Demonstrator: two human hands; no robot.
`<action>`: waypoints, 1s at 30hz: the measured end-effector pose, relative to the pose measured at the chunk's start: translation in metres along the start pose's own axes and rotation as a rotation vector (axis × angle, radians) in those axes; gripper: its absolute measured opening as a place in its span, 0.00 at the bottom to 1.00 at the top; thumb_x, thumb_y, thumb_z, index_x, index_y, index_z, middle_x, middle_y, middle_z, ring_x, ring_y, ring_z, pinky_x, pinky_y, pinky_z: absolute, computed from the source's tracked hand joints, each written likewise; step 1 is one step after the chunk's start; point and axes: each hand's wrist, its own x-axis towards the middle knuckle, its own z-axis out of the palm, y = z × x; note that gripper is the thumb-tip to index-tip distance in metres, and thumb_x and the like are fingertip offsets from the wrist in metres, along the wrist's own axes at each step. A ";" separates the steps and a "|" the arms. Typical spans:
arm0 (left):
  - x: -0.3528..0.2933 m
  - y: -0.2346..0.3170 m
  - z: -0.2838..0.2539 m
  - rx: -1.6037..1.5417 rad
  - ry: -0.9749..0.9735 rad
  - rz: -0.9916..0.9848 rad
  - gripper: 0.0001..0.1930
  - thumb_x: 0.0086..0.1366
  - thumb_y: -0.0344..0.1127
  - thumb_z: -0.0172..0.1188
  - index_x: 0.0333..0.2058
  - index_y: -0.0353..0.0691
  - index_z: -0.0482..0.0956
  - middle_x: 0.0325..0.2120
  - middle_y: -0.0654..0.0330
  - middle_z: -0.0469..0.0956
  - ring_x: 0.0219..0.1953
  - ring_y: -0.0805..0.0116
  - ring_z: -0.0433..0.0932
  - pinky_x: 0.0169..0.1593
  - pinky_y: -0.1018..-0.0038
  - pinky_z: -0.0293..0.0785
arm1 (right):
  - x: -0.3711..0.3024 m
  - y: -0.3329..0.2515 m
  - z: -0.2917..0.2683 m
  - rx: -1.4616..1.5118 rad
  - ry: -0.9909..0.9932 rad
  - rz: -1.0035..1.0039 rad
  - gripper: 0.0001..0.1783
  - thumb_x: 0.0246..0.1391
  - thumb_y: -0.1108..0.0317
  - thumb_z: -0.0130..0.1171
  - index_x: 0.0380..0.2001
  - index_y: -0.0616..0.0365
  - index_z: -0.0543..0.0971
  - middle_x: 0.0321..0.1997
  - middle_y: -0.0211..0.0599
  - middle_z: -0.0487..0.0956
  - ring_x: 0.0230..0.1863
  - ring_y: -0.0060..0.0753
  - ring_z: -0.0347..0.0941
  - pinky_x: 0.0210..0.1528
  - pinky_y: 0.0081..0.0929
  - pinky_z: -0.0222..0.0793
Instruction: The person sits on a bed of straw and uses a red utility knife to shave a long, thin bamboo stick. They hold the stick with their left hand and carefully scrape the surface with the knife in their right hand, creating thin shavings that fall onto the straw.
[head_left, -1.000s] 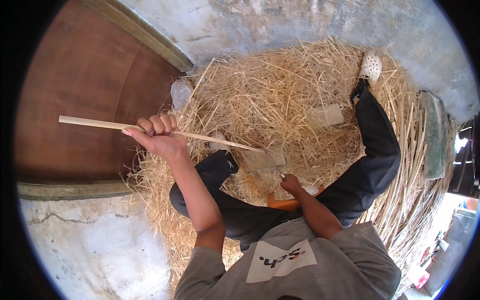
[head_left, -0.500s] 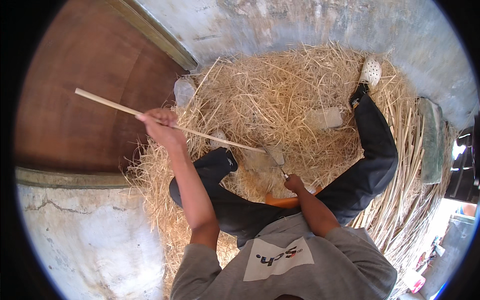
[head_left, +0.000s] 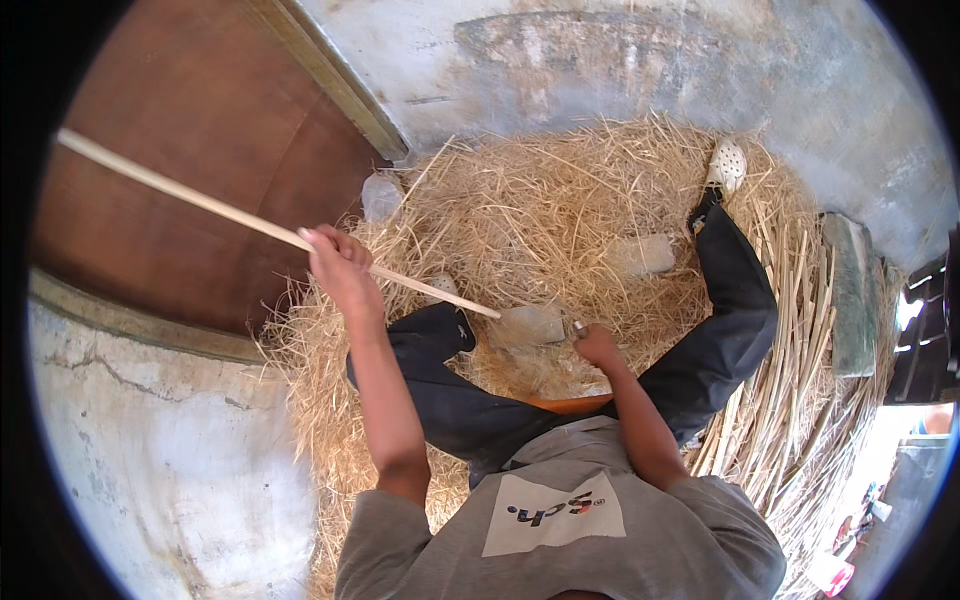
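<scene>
Watching remotely, I see the left grip wrapped around a pale strip, slanting past a brown door over heaped straw, right grip curled round a tool handle, stained wall beyond.

Pale shavings blanket the floor; a greyish block lies mid-scene, a second block farther right, and long strips along the right.
</scene>
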 end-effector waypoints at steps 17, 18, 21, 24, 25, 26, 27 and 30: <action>-0.064 0.012 0.064 -0.067 -0.452 -0.226 0.11 0.72 0.34 0.49 0.49 0.38 0.70 0.25 0.65 0.71 0.18 0.82 0.65 0.16 0.86 0.56 | -0.274 0.194 -0.112 0.693 1.201 0.325 0.18 0.47 0.77 0.51 0.44 0.69 0.71 0.20 0.30 0.70 0.21 0.26 0.66 0.24 0.32 0.62; -0.065 0.004 0.058 -0.075 -0.514 -0.243 0.16 0.71 0.31 0.48 0.55 0.35 0.67 0.30 0.61 0.75 0.23 0.79 0.70 0.20 0.84 0.65 | -0.284 0.215 -0.097 0.771 1.139 0.504 0.20 0.49 0.74 0.50 0.47 0.72 0.70 0.27 0.39 0.71 0.28 0.31 0.68 0.30 0.35 0.65; -0.082 -0.008 0.065 -0.020 -0.517 -0.183 0.19 0.70 0.27 0.48 0.59 0.33 0.64 0.39 0.56 0.76 0.30 0.75 0.74 0.28 0.80 0.75 | -0.313 0.289 -0.026 0.514 0.996 0.930 0.29 0.61 0.51 0.47 0.46 0.74 0.71 0.39 0.56 0.70 0.45 0.44 0.69 0.50 0.43 0.66; -0.092 -0.024 0.054 0.059 -0.597 -0.210 0.22 0.69 0.24 0.47 0.60 0.31 0.62 0.47 0.51 0.75 0.38 0.71 0.77 0.37 0.75 0.79 | -0.350 0.355 0.071 0.717 1.281 1.033 0.40 0.60 0.40 0.46 0.52 0.74 0.70 0.40 0.53 0.71 0.43 0.46 0.67 0.50 0.45 0.64; -0.095 -0.029 0.048 0.100 -0.602 -0.207 0.22 0.69 0.24 0.48 0.60 0.31 0.62 0.47 0.51 0.75 0.39 0.70 0.77 0.38 0.75 0.79 | -0.367 0.351 0.082 0.678 1.144 1.067 0.37 0.61 0.42 0.46 0.48 0.74 0.73 0.36 0.51 0.72 0.41 0.45 0.68 0.49 0.45 0.64; -0.099 -0.032 0.046 0.152 -0.666 -0.207 0.20 0.69 0.24 0.48 0.59 0.30 0.64 0.47 0.50 0.76 0.39 0.69 0.78 0.39 0.74 0.79 | -0.380 0.303 0.085 0.847 1.198 1.145 0.28 0.61 0.52 0.48 0.43 0.74 0.73 0.32 0.47 0.73 0.37 0.44 0.68 0.46 0.44 0.66; -0.102 -0.039 0.038 0.137 -0.659 -0.262 0.20 0.69 0.25 0.48 0.59 0.30 0.64 0.47 0.50 0.76 0.39 0.69 0.78 0.39 0.74 0.79 | -0.398 0.328 0.104 0.782 1.161 1.302 0.21 0.58 0.60 0.50 0.39 0.73 0.73 0.30 0.46 0.74 0.36 0.45 0.71 0.43 0.42 0.68; -0.114 -0.055 0.024 0.117 -0.673 -0.385 0.20 0.69 0.30 0.51 0.58 0.30 0.65 0.46 0.51 0.77 0.37 0.69 0.79 0.38 0.74 0.80 | -0.437 0.327 0.138 0.596 0.973 1.697 0.24 0.51 0.61 0.55 0.45 0.73 0.72 0.41 0.58 0.78 0.42 0.51 0.77 0.45 0.41 0.70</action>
